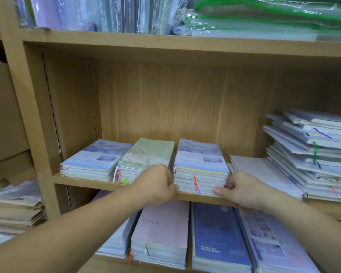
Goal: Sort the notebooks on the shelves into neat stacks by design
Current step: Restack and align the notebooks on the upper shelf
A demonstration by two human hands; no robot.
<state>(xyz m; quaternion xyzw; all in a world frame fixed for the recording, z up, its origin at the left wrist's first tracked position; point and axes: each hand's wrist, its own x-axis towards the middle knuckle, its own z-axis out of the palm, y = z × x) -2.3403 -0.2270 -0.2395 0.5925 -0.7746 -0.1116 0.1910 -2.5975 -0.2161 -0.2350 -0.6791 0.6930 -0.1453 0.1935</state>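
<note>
On the middle shelf (pixel 83 181) a stack of lavender-covered notebooks (pixel 200 164) stands at the centre. My left hand (pixel 158 184) grips its left front corner and my right hand (pixel 238 191) grips its right front corner, fingers curled round the edges. To the left of that stack stands a green-covered stack (pixel 146 154), and further left a second lavender stack (pixel 96 158). A white-covered notebook pile (pixel 264 172) lies to the right, and an untidy, skewed pile of mixed notebooks (pixel 311 154) fills the far right.
The shelf below holds pink (pixel 161 231), dark blue (pixel 217 233) and pale illustrated (pixel 268 239) stacks. Plastic-wrapped folders (pixel 106 12) and green-edged pouches (pixel 264 16) fill the top shelf. Wrapped stock (pixel 14 209) lies at lower left beside a cardboard box (pixel 2 107).
</note>
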